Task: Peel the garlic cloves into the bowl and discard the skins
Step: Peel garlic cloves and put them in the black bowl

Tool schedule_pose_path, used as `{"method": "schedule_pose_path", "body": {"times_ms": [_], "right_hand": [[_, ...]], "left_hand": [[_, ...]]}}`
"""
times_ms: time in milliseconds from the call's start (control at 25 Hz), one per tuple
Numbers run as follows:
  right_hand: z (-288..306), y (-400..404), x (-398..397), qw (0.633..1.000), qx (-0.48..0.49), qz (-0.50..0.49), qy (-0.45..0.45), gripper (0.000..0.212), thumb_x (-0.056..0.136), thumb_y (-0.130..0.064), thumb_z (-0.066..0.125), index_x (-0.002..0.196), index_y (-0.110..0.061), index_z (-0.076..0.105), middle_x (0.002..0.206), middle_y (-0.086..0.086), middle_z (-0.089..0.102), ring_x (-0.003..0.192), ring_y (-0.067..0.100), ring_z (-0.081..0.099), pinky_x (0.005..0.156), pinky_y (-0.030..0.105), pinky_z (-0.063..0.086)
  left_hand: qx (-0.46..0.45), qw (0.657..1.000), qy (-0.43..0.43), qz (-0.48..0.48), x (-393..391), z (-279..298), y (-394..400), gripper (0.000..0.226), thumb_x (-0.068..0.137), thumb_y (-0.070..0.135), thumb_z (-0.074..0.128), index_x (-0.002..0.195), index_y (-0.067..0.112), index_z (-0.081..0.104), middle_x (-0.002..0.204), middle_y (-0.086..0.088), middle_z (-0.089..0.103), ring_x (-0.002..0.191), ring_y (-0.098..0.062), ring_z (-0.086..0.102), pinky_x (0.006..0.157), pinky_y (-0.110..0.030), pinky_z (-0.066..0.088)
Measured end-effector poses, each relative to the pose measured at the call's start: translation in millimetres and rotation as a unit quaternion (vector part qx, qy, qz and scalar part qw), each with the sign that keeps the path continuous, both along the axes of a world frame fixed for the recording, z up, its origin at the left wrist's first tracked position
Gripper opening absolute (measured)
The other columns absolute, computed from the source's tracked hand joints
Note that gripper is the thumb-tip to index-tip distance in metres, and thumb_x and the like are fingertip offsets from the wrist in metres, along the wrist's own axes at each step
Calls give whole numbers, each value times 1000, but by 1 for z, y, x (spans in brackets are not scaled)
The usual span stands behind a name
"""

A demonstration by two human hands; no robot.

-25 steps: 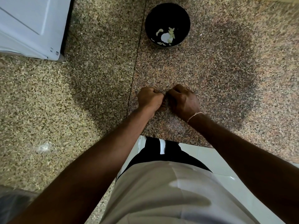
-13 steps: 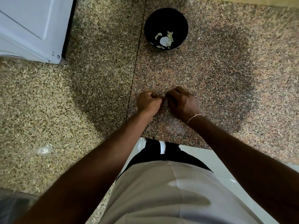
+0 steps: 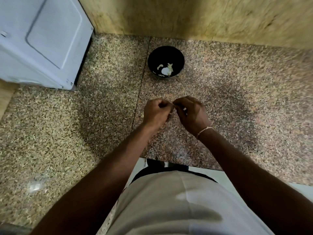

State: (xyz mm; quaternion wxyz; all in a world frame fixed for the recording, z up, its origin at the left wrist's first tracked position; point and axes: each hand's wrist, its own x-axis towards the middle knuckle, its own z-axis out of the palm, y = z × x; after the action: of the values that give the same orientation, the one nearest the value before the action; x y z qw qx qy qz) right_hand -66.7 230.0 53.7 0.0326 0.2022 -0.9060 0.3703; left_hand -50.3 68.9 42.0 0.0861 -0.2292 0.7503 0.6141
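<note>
Both hands (image 3: 174, 112) now raised off the counter (image 3: 237, 102), right fingers (image 3: 182, 103) looser.

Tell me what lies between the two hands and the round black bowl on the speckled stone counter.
In the head view only bare speckled counter separates the left hand and right hand from the black bowl; nothing rests on it.

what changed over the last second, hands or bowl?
Mostly the view: the camera tilted up, so the wall now shows behind the bowl. The left hand and right hand have loosened slightly, fingertips still together over something small, too hidden to name. Unchanged: bowl with pale pieces in the same place on the counter, white appliance at far left.
</note>
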Motion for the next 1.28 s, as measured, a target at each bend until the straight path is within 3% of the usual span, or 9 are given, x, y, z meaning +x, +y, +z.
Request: {"method": "schedule_pose_path", "body": {"times_ms": [120, 360, 600, 720, 1040, 1280], "right_hand": [[36, 5, -9, 999, -30, -14, 42, 16, 100, -17, 64, 110, -12, 75, 99, 3, 71, 85, 18, 67, 72, 40, 58], [108, 12, -20, 989, -124, -51, 69, 13, 98, -16, 69, 107, -12, 77, 100, 1, 75, 86, 11, 70, 75, 29, 59], [144, 17, -9, 974, -196, -89, 73, 11, 95, -15, 73, 105, -19, 78, 94, -11, 76, 85, 1, 72, 74, 27, 60], [156, 23, -10, 966, -238, -94, 43, 10, 95, -17, 74, 104, -20, 77, 90, -14, 75, 81, 0, 72, 70, 21, 57], [168, 35, -14, 946, -311, -90, 12, 12, 93, -7, 75, 104, -11, 78, 89, -4, 78, 76, 5, 71, 70, 22, 55], [168, 38, -13, 935, -345, -82, -10, 13, 94, -7, 73, 106, -12, 76, 88, 3, 78, 76, 26, 73, 72, 40, 63]], "left_hand": [[7, 997, 75, -7, -15, 37, 3, 17, 93, 17, 75, 76, 14, 76, 67, -9, 73, 56, -21, 69, 54, -40, 60], [9, 981, 193, -20, -27, 116, 11, 21, 91, 24, 75, 84, 4, 76, 70, -10, 75, 60, -20, 73, 58, -36, 63], [11, 968, 250, -35, -25, 167, 19, 17, 90, 15, 76, 74, 10, 78, 65, -11, 73, 57, -25, 71, 56, -37, 62], [24, 964, 261, -49, -26, 185, 24, 17, 88, 17, 76, 71, 15, 79, 64, -11, 73, 56, -25, 71, 55, -38, 62], [73, 966, 237, -76, -36, 198, 32, 18, 81, 29, 79, 77, 12, 80, 73, -15, 76, 61, -24, 73, 60, -31, 57], [107, 964, 229, -78, -32, 202, 34, 13, 86, 19, 77, 77, 10, 80, 73, -17, 75, 61, -23, 72, 57, -30, 58]]}}
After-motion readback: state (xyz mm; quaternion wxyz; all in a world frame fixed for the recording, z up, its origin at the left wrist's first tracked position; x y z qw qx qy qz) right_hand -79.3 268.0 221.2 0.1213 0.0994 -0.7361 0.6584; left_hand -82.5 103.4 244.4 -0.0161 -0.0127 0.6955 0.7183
